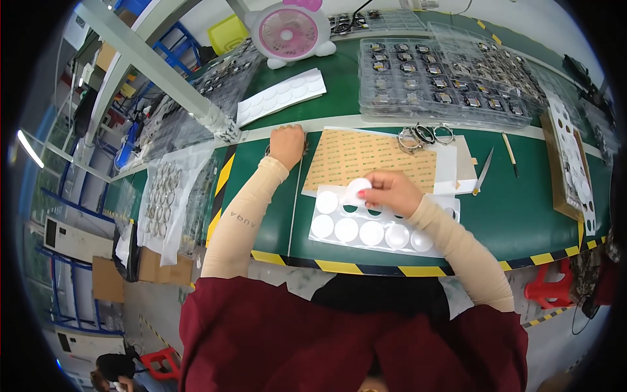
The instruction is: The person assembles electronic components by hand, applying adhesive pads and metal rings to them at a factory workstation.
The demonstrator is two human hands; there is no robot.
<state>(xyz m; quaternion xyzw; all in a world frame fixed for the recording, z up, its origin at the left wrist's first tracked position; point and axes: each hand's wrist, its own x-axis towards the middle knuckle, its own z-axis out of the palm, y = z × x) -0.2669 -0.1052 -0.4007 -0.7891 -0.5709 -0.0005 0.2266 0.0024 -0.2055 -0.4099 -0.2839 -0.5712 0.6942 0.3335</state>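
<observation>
My right hand (395,193) pinches a white round sticker (358,189) between thumb and fingers, just above a sheet of such stickers (315,236). Full white rounds fill the sheet's near row; in its far row dark green circles show through where rounds are gone. My left hand (287,147) is closed at the table's far strip, left of the brown-backed sheet. A bit of metal shows beside its fingers, but what it holds is mostly hidden. Several metal rings (411,139), one of them black, lie on the far right corner of the brown-backed sheet (366,160).
Tweezers (484,171) and a thin stick (510,155) lie to the right. Beyond stand clear trays of small parts (450,121) and a pink-and-white fan (287,36). More white stickers (281,98) lie far left. A cardboard box (560,166) stands at right; a metal post (163,78) rises at left.
</observation>
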